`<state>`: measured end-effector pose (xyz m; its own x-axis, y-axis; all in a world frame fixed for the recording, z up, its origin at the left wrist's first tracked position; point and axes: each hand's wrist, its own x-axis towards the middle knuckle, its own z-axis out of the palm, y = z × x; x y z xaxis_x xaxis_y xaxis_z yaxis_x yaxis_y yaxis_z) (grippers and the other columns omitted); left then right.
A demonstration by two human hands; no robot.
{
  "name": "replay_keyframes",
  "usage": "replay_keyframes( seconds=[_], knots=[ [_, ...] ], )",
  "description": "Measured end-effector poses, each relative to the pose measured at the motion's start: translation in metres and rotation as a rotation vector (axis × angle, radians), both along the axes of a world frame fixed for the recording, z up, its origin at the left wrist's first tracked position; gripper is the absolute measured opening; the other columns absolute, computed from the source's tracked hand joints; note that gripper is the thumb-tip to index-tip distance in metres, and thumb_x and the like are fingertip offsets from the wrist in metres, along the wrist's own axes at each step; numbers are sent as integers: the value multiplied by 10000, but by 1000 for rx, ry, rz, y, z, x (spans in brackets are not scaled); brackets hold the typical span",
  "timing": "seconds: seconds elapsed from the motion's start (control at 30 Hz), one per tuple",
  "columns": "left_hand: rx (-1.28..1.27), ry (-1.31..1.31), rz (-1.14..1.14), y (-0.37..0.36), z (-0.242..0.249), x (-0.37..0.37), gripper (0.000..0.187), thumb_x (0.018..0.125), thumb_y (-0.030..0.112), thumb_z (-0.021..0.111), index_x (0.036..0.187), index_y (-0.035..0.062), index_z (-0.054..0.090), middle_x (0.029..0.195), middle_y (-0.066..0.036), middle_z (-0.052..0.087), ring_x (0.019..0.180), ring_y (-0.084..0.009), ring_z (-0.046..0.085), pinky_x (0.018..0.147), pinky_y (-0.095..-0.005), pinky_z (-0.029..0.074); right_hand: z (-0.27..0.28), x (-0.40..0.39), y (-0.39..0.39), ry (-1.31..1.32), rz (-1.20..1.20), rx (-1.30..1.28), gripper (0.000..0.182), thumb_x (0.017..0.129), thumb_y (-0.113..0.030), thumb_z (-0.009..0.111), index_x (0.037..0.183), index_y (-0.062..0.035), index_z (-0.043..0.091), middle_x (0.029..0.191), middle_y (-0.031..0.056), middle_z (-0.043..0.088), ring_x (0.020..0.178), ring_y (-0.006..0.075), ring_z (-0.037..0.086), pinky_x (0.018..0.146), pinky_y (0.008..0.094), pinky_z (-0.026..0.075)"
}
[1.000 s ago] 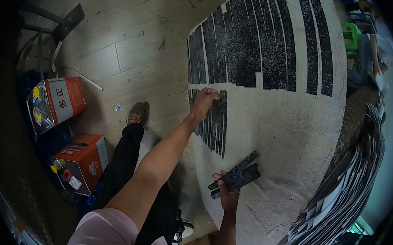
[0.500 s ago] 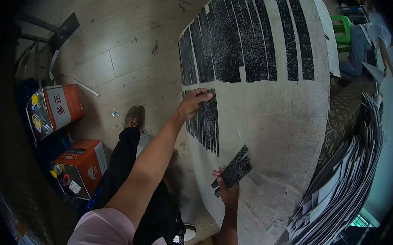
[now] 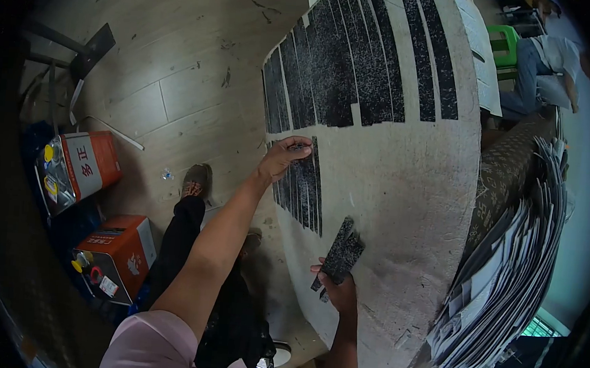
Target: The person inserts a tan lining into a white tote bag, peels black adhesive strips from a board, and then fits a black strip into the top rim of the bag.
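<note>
My right hand (image 3: 339, 291) grips a small bundle of black speckled strips (image 3: 342, 252), fanned slightly apart and slanting up over the pale board. Farther up on the left, my left hand (image 3: 284, 159) has thumb and fingers pinched together at the upper end of a row of narrow black strips (image 3: 302, 195). Dark material shows between those fingertips. The row lies side by side along the left edge of the pale, cloth-like work surface (image 3: 397, 184). Above it lies a larger block of longer black strips (image 3: 337, 64), with a few gaps between them.
A thick stack of thin sheets (image 3: 500, 287) leans along the right side, near a brown patterned roll (image 3: 508, 168). Orange-and-white tins (image 3: 94, 163) stand on the floor at left. A person (image 3: 542, 71) sits at upper right by a green stool (image 3: 503, 47).
The bundle in my right hand has turned more upright and shifted slightly left. My left fingertips have drawn a little left on the strip row. The whole view has shifted slightly.
</note>
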<state>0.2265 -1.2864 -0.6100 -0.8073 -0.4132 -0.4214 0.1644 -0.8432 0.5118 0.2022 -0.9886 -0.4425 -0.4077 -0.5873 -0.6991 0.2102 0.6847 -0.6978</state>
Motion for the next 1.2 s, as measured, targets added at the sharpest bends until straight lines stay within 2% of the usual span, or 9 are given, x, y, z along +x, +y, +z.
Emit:
replay_keyframes(
  seconds=[0.1,0.3,0.57,0.67,0.73,0.83,0.93,1.03,1.2],
  knots=[
    [11,48,132,4,21,0,385,760,115,707,1109,42,562,995,-11,569,921,-101,524,841,-231,381,6,-1,-6,23,-3,16,307,845,-95,548,1122,37,526,993,99,639,967,175,575,884,297,400],
    [23,-67,20,-1,31,-3,438,777,118,687,1178,56,522,972,-9,577,912,-94,520,828,-234,380,10,4,-9,35,-45,57,273,851,-86,545,1096,32,551,1001,109,636,948,167,579,849,279,416],
    [95,114,88,2,6,-4,405,796,91,657,1176,44,523,941,-26,591,892,-102,533,790,-244,411,4,4,2,60,-64,-33,236,854,-77,535,1059,34,572,1024,119,628,985,182,573,872,303,417],
    [19,35,86,5,4,-12,398,813,87,632,1188,49,504,949,-9,593,912,-124,550,855,-260,407,3,5,-3,57,-102,-40,201,850,-72,535,1014,26,597,1028,120,626,1010,189,565,885,314,414],
    [-53,-44,209,12,3,-14,361,801,110,652,1133,12,549,925,-47,613,856,-136,558,787,-263,423,6,6,-7,45,-93,-38,214,850,-69,532,1032,28,585,1031,119,625,1012,189,564,883,312,415],
    [104,131,103,4,2,-7,300,806,122,647,1071,-2,576,914,-60,621,840,-147,565,778,-270,432,5,6,-3,69,-43,-24,229,851,-67,531,1055,25,573,1036,117,624,1007,185,565,883,309,413],
    [193,42,81,1,16,-5,252,810,122,640,1022,-3,589,893,-61,627,820,-152,573,770,-270,440,5,7,-6,53,-74,-12,240,855,-65,524,1074,25,561,1009,105,634,984,175,573,869,304,418],
    [117,91,137,5,3,-11,214,810,113,632,992,9,594,895,-57,629,809,-152,578,768,-271,447,17,7,-16,10,-103,128,259,861,-63,513,1101,31,536,979,96,643,953,165,582,853,293,424],
    [131,117,221,11,-1,-12,183,835,146,599,970,23,595,889,-35,615,813,-137,569,785,-265,433,9,4,-5,-16,-95,14,290,866,-60,503,1135,50,500,958,102,646,922,154,592,831,281,435]
  ],
)
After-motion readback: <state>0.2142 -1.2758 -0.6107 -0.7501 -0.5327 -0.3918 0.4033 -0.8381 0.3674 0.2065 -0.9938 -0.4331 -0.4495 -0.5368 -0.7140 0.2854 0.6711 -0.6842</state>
